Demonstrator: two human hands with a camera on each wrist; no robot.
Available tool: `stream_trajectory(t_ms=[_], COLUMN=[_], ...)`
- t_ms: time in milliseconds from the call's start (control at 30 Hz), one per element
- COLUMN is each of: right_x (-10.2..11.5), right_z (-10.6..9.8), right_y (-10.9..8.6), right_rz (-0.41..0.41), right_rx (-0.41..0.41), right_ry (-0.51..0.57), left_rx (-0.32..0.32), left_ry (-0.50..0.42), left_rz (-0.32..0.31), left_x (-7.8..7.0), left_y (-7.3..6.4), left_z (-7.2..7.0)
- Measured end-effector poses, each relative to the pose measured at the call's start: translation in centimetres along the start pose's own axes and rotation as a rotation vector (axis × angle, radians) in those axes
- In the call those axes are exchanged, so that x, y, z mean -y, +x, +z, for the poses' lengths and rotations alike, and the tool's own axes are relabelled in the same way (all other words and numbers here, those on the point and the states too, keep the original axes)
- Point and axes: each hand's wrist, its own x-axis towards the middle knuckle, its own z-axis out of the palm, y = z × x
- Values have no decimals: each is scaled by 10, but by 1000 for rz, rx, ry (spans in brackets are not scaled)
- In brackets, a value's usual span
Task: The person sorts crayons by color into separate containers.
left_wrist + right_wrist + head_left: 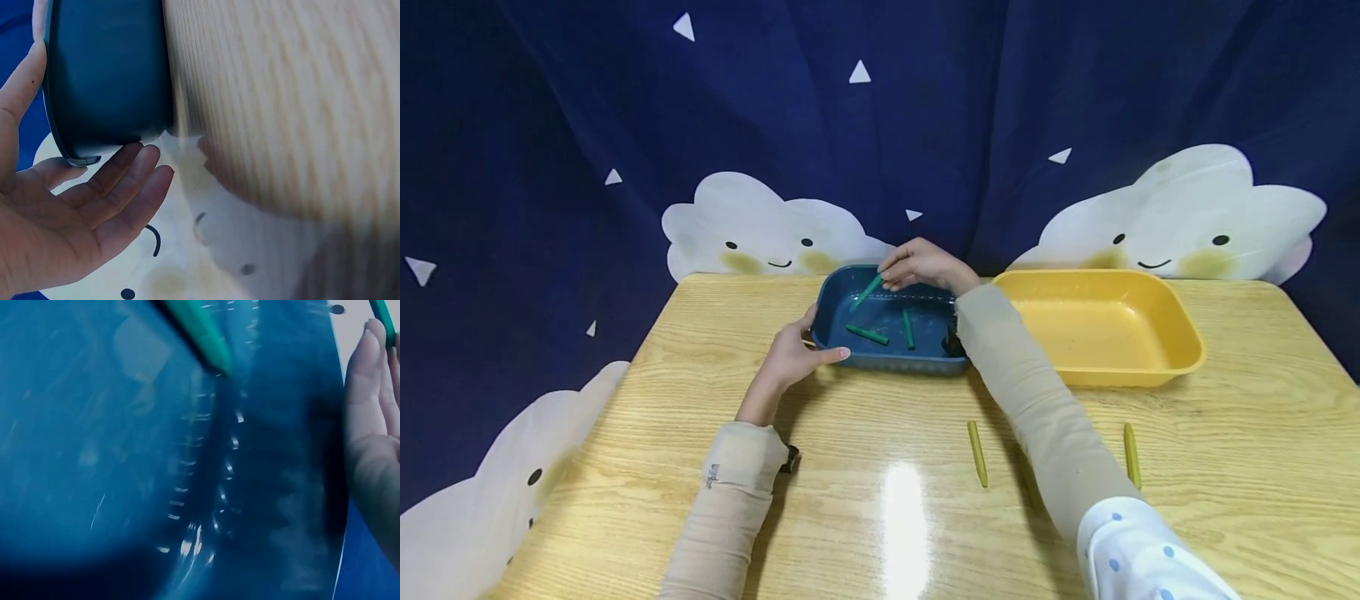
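Observation:
A dark blue plastic bin point(891, 363) stands at the back middle of the table. My left hand point(792, 354) holds its left end, the thumb along the near rim and the fingers against the outer wall. In the left wrist view the fingertips point(150, 156) lie by the bin's wall point(109, 69). My right hand point(925, 265) is over the bin's far rim, pinching a green crayon point(867, 292) that slants down into it. Two more green crayons, one point(867, 335) on the left and one point(908, 329) near the middle, lie on the bin's floor.
To the right stands a yellow bin point(1112, 373), partly behind my right forearm. Yellow crayons lie on the wooden table point(880, 433): one point(977, 452) left of that forearm, another point(1132, 454) to its right. A dark blue curtain point(925, 125) with clouds hangs behind.

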Motion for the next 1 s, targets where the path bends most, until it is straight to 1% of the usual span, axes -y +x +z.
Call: stream_trajectory(t_ms=[67, 133, 200, 367, 467, 533, 633, 700, 767, 867, 933, 1000], right_x=[-2, -5, -6, -9, -10, -10, -11, -12, -11, -9, -8, -6], right_z=[2, 4, 5, 5, 7, 8, 10, 12, 13, 14, 14, 12], right_y=[1, 3, 4, 6, 5, 5, 6, 6, 5, 4, 2, 1], right_rz=[32, 47, 48, 49, 50, 44, 43, 52, 70, 85, 83, 76], right_rx=[22, 32, 39, 41, 38, 36, 39, 45, 47, 39, 31, 25], right_ry=[-49, -94, -124, -158, -210, -259, -364, -431, -474, -457, -403, -324], left_rx=[-2, -4, -7, -10, -7, -10, -16, -16, -13, -12, -9, -6], left_ry=[6, 10, 10, 5, 2, 1, 1, -2, -4, -11, -12, -12], left_rz=[-1, 2, 6, 5, 0, -1, 7, 11, 15, 10, 12, 14], left_x=[0, 0, 0, 2, 3, 2, 1, 1, 0, -1, -1, 0], left_y=[0, 1, 1, 2, 2, 1, 0, -1, -2, -3, -2, -2], left_z=[0, 0, 0, 1, 1, 1, -1, -1, -2, -2, -2, -1])
